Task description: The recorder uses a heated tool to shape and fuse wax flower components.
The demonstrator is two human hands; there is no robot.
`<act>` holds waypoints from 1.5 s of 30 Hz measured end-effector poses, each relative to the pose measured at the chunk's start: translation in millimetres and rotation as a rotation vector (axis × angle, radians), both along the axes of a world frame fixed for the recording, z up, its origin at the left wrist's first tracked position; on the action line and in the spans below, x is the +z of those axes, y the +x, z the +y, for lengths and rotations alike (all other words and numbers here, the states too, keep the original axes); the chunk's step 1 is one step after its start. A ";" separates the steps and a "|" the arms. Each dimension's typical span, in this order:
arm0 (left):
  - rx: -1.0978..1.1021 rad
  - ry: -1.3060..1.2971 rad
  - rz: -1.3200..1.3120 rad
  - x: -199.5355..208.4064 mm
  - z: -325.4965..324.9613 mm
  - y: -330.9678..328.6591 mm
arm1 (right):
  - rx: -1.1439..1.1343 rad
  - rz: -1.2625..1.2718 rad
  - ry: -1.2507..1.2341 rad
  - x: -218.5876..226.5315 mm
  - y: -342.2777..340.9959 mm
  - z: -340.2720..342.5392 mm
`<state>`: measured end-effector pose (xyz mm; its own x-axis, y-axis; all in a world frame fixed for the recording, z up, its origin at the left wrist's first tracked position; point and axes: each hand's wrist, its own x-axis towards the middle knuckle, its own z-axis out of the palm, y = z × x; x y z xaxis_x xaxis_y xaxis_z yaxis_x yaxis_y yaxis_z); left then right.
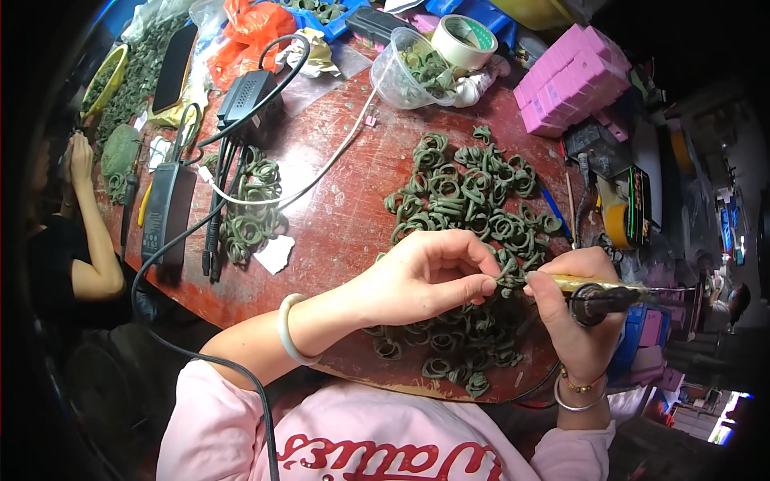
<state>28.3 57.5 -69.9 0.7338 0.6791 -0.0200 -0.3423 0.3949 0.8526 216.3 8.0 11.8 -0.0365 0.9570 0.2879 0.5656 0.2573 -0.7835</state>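
Over the near part of the red table my left hand (pixel 429 276) is closed in a pinch, thumb and forefinger at a small dark green ring (pixel 510 275). Just right of it, my right hand (pixel 579 309) grips a pen-like tool (pixel 616 300) with a yellowish shaft and a thick black part. The fingertips of both hands nearly meet around the green ring. Many similar green rings (pixel 449 196) lie in a loose heap beyond and beneath my hands. Some of them are hidden by my fingers.
A clear plastic tub (pixel 401 76) with green pieces stands at the back, beside a tape roll (pixel 464 42). Pink blocks (pixel 569 80) are stacked back right. Black adapters (pixel 168 212) and cables lie left. At far left, another person's hand (pixel 80 160) works.
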 end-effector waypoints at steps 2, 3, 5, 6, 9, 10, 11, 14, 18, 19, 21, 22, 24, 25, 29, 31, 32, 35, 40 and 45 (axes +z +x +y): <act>-0.025 0.003 -0.025 -0.8 0.4 -1.0 | 0.044 -0.028 -0.025 2.9 2.4 -0.3; -0.027 0.003 -0.026 -0.5 0.2 -0.7 | 0.051 -0.036 -0.003 1.5 3.6 -0.2; -0.015 -0.051 -0.069 0.6 -0.6 0.4 | 0.040 -0.042 0.007 1.5 2.8 -0.2; -0.016 -0.050 -0.070 0.4 -0.5 0.7 | 0.034 -0.045 0.018 1.5 2.2 0.0; 0.026 -0.002 -0.069 0.1 -0.7 1.9 | -0.027 -0.044 0.071 -4.3 3.9 -1.3; 0.047 -0.019 -0.082 0.8 -1.4 2.6 | -0.024 -0.043 0.071 -4.3 4.5 -3.6; 0.068 -0.036 -0.096 1.6 -1.6 2.5 | -0.096 -0.023 0.026 -3.8 5.5 -7.8; 0.007 -0.028 -0.060 6.2 1.4 0.2 | -0.197 0.039 -0.086 0.3 3.4 -13.7; -0.007 -0.027 -0.057 1.1 0.1 -0.8 | -0.222 0.251 -0.067 2.6 -2.7 -17.4; 0.000 -0.034 -0.050 0.9 0.3 -0.6 | -0.210 0.211 -0.048 3.3 -5.1 -18.7; 0.006 -0.039 -0.044 1.0 0.2 0.0 | -0.164 0.083 0.037 0.0 -5.6 -18.9; 0.014 -0.046 -0.047 0.9 -0.4 0.3 | -0.140 0.048 0.096 -4.9 -6.8 -17.5; 0.021 -0.052 -0.051 1.1 -1.2 0.6 | -0.153 0.050 0.085 -5.8 -10.8 -18.3; 0.020 -0.044 -0.047 1.4 -1.4 0.5 | -0.154 0.050 0.086 -7.0 -10.9 -18.5; 0.025 -0.048 -0.055 0.8 -2.8 0.7 | -0.156 0.052 0.094 -9.1 -15.6 -20.6; 0.026 -0.054 -0.067 0.4 -3.3 1.1 | -0.156 -0.006 0.108 -9.3 -16.9 -20.8; 0.023 -0.040 -0.064 0.7 -3.9 1.1 | -0.156 -0.006 0.108 -10.0 -17.1 -20.9; 0.017 -0.028 -0.056 1.7 -3.1 0.5 | -0.136 0.003 0.096 -12.3 -16.7 -21.0; -0.008 -0.049 -0.049 5.5 -3.2 0.7 | -0.086 0.177 0.093 -8.3 -15.1 -20.0; 0.013 -0.094 -0.043 4.3 -3.0 0.3 | -0.155 0.030 0.038 -2.8 -11.7 -19.7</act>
